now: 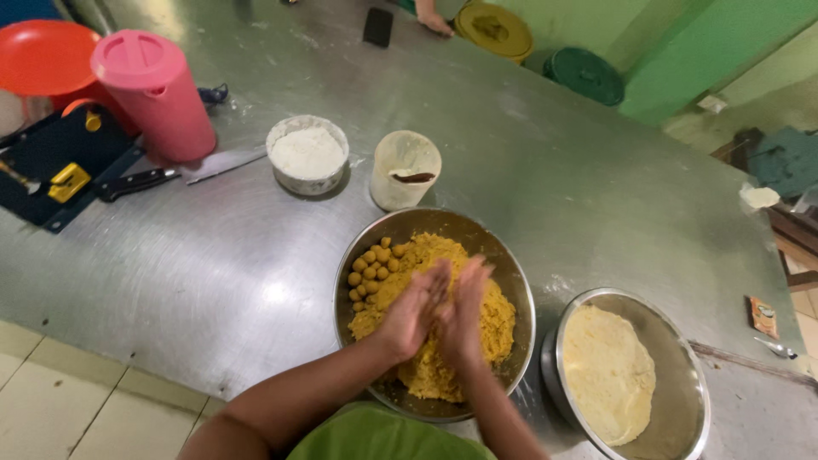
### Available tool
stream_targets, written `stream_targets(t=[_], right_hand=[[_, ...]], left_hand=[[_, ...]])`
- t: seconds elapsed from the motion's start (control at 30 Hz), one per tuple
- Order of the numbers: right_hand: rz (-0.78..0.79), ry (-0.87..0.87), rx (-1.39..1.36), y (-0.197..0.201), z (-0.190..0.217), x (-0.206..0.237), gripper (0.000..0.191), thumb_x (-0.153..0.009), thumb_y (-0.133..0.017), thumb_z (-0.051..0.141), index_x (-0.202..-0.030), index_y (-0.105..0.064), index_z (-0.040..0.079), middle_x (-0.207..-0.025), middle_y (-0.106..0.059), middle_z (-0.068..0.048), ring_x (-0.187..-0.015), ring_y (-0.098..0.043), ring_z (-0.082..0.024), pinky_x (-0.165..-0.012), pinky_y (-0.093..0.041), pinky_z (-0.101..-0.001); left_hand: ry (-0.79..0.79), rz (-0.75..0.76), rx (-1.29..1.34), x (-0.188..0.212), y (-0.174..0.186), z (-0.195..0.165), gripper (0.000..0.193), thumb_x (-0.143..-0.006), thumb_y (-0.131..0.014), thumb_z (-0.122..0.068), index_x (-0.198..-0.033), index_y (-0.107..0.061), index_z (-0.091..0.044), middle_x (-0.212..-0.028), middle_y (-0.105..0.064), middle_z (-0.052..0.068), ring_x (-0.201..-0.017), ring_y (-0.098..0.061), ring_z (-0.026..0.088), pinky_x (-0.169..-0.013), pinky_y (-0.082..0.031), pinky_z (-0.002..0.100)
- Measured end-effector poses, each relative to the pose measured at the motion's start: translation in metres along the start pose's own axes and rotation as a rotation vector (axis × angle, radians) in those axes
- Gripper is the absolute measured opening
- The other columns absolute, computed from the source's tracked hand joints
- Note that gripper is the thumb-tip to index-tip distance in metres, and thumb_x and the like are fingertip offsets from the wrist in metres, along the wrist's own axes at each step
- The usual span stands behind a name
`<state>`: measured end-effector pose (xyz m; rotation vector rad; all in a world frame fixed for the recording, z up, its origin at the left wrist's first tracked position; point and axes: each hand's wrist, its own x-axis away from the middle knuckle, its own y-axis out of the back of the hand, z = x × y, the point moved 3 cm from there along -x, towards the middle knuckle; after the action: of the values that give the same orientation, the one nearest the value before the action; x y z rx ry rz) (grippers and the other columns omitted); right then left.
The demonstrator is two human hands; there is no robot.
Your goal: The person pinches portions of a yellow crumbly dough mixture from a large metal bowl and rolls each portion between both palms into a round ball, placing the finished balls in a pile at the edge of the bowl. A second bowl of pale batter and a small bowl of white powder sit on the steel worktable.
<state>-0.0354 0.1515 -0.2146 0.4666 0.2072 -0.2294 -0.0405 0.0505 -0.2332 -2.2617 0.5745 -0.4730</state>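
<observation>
**Palms pressed together over the bowl of yellow dough**

The yellow dough (477,328) fills most of a steel bowl (517,285) at the near middle of the table (213,264). Above it the left hand (415,308) and right hand (463,313) meet palm to palm, fingers stretched out flat rather than curled. Whatever lies between them is hidden, so I cannot tell whether they enclose a piece of dough. About 12 small rolled balls (373,268) sit heaped against the bowl's left inner wall, apart from the main mass.

Judging by that heap and the flat palms, the step in hand looks like rolling another portion into a ball. The next move would call for light, even pressure, then setting the piece with the others on the left.

Just right of the bowl stands a 2nd steel bowl holding pale dough (607,370). Farther off are a white bowl of flour (307,153), a cream cup (406,169), a knife (183,173) and a pink jug (156,92). Another person's hand (433,19) rests at the far edge.
</observation>
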Motion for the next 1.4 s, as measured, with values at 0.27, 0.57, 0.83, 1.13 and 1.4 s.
stream_targets(t=[0.27, 0.57, 0.83, 1.13, 1.4], right_hand=[[-0.12, 0.415, 0.374, 0.001, -0.009, 0.036, 0.072, -0.111, -0.023, 0.052, -0.168, 0.002, 0.015, -0.177, 0.005, -0.017, -0.165, 0.007, -0.042, -0.133, -0.001, -0.0578], [-0.125, 0.508, 0.261, 0.011, -0.01, 0.035, 0.071, -0.113, -0.014, 0.057, -0.17, 0.003, 0.018, -0.179, 0.011, -0.015, -0.167, 0.014, -0.037, -0.136, 0.001, -0.0581], [-0.025, 0.5, 0.078, 0.013, -0.012, 0.035, 0.077, -0.113, -0.021, 0.059, -0.169, 0.005, 0.013, -0.176, 0.012, -0.016, -0.164, 0.015, -0.039, -0.134, 0.006, -0.0545], [0.025, 0.466, 0.095, 0.0, -0.029, 0.031, 0.073, -0.114, -0.03, 0.048, -0.165, -0.009, 0.0, -0.175, 0.003, -0.027, -0.163, 0.006, -0.045, -0.13, -0.003, -0.0548], [0.011, 0.4, 0.282, -0.01, -0.019, 0.024, 0.072, -0.111, -0.027, 0.046, -0.165, -0.013, 0.001, -0.174, -0.003, -0.026, -0.162, 0.006, -0.045, -0.129, 0.001, -0.0549]], left_hand=[[-0.083, 0.141, 0.075, -0.002, 0.017, 0.027, 0.066, -0.109, -0.025, -0.05, -0.163, -0.03, -0.012, -0.172, -0.029, 0.004, -0.158, -0.025, 0.023, -0.126, -0.023, 0.041], [0.121, 0.116, 0.085, 0.01, 0.004, 0.023, 0.068, -0.105, -0.019, -0.053, -0.162, -0.028, -0.017, -0.172, -0.024, 0.002, -0.157, -0.024, 0.024, -0.125, -0.023, 0.043], [0.071, 0.127, 0.068, 0.0, 0.008, 0.036, 0.069, -0.107, -0.025, -0.054, -0.162, -0.031, -0.013, -0.17, -0.029, 0.009, -0.157, -0.026, 0.027, -0.128, -0.02, 0.044], [0.206, -0.102, 0.068, -0.012, 0.02, 0.024, 0.067, -0.105, -0.022, -0.057, -0.16, -0.038, -0.022, -0.165, -0.039, 0.007, -0.148, -0.039, 0.024, -0.123, -0.03, 0.044], [-0.026, 0.09, 0.457, -0.017, 0.037, 0.05, 0.061, -0.11, -0.03, -0.045, -0.157, -0.042, -0.008, -0.163, -0.042, 0.008, -0.146, -0.041, 0.021, -0.122, -0.029, 0.037]])
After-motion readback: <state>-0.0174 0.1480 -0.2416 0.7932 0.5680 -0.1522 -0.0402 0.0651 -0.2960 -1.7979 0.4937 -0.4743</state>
